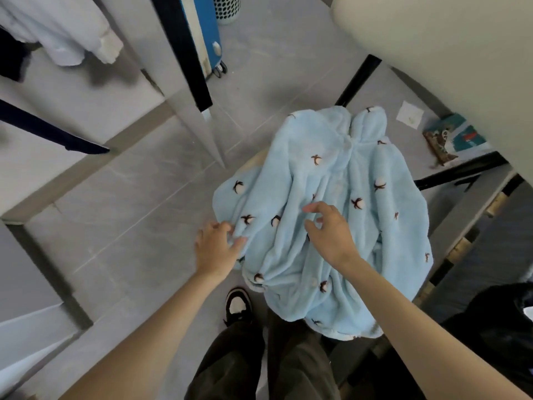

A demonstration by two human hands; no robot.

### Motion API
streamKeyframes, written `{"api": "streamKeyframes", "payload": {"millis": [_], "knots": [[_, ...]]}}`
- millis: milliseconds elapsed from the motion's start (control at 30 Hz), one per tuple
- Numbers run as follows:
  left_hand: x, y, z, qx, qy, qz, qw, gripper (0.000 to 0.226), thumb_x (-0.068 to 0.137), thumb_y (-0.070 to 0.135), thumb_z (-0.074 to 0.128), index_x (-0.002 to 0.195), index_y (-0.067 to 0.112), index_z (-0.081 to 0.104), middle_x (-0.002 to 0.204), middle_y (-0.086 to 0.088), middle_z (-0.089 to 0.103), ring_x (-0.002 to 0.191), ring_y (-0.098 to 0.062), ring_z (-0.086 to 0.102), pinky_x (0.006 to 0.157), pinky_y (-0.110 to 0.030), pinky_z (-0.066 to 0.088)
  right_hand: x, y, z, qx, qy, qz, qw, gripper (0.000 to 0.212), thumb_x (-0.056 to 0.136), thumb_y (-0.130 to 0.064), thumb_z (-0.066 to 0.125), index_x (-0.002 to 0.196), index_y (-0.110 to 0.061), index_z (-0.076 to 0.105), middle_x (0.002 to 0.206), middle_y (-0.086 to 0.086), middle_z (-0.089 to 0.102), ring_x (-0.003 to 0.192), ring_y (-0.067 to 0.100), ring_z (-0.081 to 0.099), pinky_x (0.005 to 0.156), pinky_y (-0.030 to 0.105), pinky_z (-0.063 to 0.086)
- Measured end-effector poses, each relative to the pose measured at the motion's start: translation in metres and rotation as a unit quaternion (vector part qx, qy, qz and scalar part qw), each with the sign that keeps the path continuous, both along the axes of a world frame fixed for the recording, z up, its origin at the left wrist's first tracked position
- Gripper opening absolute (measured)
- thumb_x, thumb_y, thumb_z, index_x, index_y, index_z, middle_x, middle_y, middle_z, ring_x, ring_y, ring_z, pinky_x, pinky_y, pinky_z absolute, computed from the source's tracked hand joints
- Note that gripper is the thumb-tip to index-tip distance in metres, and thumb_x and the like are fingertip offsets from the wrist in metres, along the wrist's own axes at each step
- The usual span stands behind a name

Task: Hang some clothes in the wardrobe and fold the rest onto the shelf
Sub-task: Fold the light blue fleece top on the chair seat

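- Left hand (217,248): fingers straight and lightly spread, tips touching the left edge of the blue garment (323,220). It grips nothing; the flat contact reads as smoothing or steadying the fabric, most likely ahead of a fold.
- Right hand (331,230): poised over the middle of the garment, fingers loosely curled with thumb apart. No cloth is visibly pinched; motion blur hides whether the fingertips touch the pile.
- Garment, the task's item: lies front-up across a low seat or stool, of which only a pale rim (253,160) shows at the garment's upper left. Collar end points away from the person, hem hangs over the near edge. Judgement: it is spread out for folding, not yet for hanging.
- Material: thick light-blue fleece, plush and heavily creased, scattered with small dark-and-white embroidered motifs. A pale button row runs down the centre. Expect it to be bulky and to slump, not hold a crisp fold.
- Near the hem: the person's dark trousers (259,356) and a black-and-white shoe (238,303).
- Left of the garment: grey tiled floor (129,212), smooth and matt.
- Beyond the collar, upper left: a blue wheeled suitcase (206,33); further left, a white garment (57,27) hangs.
- Right of the garment: black metal frame bars (458,170), and a small printed box (452,135).
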State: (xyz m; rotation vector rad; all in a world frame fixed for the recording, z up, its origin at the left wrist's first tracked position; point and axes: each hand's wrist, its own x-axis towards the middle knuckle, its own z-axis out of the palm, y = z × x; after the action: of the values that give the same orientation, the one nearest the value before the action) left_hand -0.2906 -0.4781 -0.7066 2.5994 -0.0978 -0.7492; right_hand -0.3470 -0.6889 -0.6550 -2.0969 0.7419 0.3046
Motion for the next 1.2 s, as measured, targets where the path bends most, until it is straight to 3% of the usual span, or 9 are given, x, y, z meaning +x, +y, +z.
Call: {"api": "streamKeyframes", "payload": {"millis": [133,233,333,433,533,633,767,1033,1200], "knots": [[0.006,0.011,0.010,-0.155,0.011,0.112,0.981,0.019,0.096,0.025,0.054,0.080,0.019,0.046,0.066,0.005,0.049,0.055,0.002,0.046,0.052,-0.016,0.035,0.023,0.006,0.004,0.033,-0.013,0.012,0.999,0.024,0.097,-0.012,0.050,0.118,-0.018,0.060,0.118,-0.001,0.052,0.087,0.012,0.054,0.073,0.021,0.044],[0.026,0.019,0.038,-0.202,0.001,0.176,0.963,0.016,0.097,0.024,0.051,0.084,0.016,0.046,0.066,0.005,0.047,0.055,0.001,0.046,0.051,-0.015,0.034,0.034,0.011,0.010,0.047,-0.023,0.012,0.999,0.021,0.098,-0.012,0.049,0.116,-0.017,0.060,0.120,-0.001,0.054,0.093,0.016,0.056,0.068,0.019,0.044],[0.055,0.018,0.078,-0.297,0.060,0.274,0.913,0.018,0.095,0.024,0.056,0.081,0.018,0.048,0.074,-0.001,0.053,0.071,-0.019,0.052,0.066,-0.034,0.041,0.039,0.013,0.017,0.064,-0.042,-0.008,0.997,0.021,0.099,-0.014,0.048,0.116,-0.017,0.061,0.116,-0.006,0.058,0.085,-0.001,0.054,0.062,0.011,0.043],[0.074,0.004,0.122,-0.418,0.145,0.325,0.836,0.028,0.093,0.022,0.061,0.069,0.020,0.046,0.064,0.002,0.055,0.058,-0.013,0.055,0.054,-0.023,0.044,0.038,0.006,0.030,0.078,-0.076,-0.049,0.993,0.017,0.099,-0.015,0.049,0.108,-0.020,0.063,0.107,-0.010,0.062,0.078,-0.007,0.056,0.061,0.005,0.042],[0.071,-0.031,0.151,-0.480,0.227,0.259,0.807,0.027,0.095,0.020,0.058,0.072,0.019,0.044,0.061,0.005,0.056,0.048,-0.005,0.056,0.041,-0.015,0.042,0.033,-0.014,0.045,0.082,-0.103,-0.114,0.985,0.016,0.099,-0.014,0.049,0.104,-0.020,0.063,0.110,-0.006,0.065,0.093,0.011,0.062,0.073,0.009,0.045],[0.051,-0.083,0.156,-0.489,0.340,0.180,0.783,0.014,0.099,0.020,0.053,0.087,0.015,0.046,0.099,-0.009,0.061,0.080,-0.016,0.069,0.064,-0.025,0.058,0.016,-0.041,0.056,0.074,-0.112,-0.189,0.973,0.013,0.100,-0.016,0.049,0.103,-0.018,0.062,0.112,0.002,0.067,0.092,0.014,0.063,0.082,0.018,0.049],[0.021,-0.132,0.141,-0.482,0.426,0.089,0.760,0.021,0.103,0.014,0.043,0.123,0.012,0.051,0.113,0.010,0.061,0.116,-0.021,0.062,0.099,-0.036,0.049,-0.020,-0.072,0.059,0.065,-0.074,-0.299,0.949,0.016,0.101,-0.017,0.047,0.107,-0.016,0.062,0.111,0.001,0.066,0.088,0.014,0.063,0.088,0.034,0.048],[0.013,-0.122,0.084,-0.355,0.306,0.252,0.846,0.016,0.096,0.008,0.052,0.088,0.020,0.061,0.085,0.002,0.065,0.058,-0.010,0.051,0.047,-0.014,0.041,-0.053,-0.060,0.020,0.137,0.105,-0.286,0.943,0.037,0.099,-0.030,0.051,0.112,0.004,0.059,0.099,0.020,0.063,0.091,0.039,0.060,0.091,0.052,0.049],[0.013,-0.108,0.059,-0.251,0.322,0.287,0.867,0.019,0.098,0.017,0.051,0.079,0.018,0.051,0.072,0.001,0.055,0.052,-0.011,0.047,0.044,-0.018,0.041,-0.026,-0.017,-0.009,0.224,0.118,-0.269,0.929,0.029,0.090,-0.039,0.063,0.090,-0.010,0.062,0.078,0.001,0.060,0.076,0.019,0.057,0.068,0.031,0.048]]}}
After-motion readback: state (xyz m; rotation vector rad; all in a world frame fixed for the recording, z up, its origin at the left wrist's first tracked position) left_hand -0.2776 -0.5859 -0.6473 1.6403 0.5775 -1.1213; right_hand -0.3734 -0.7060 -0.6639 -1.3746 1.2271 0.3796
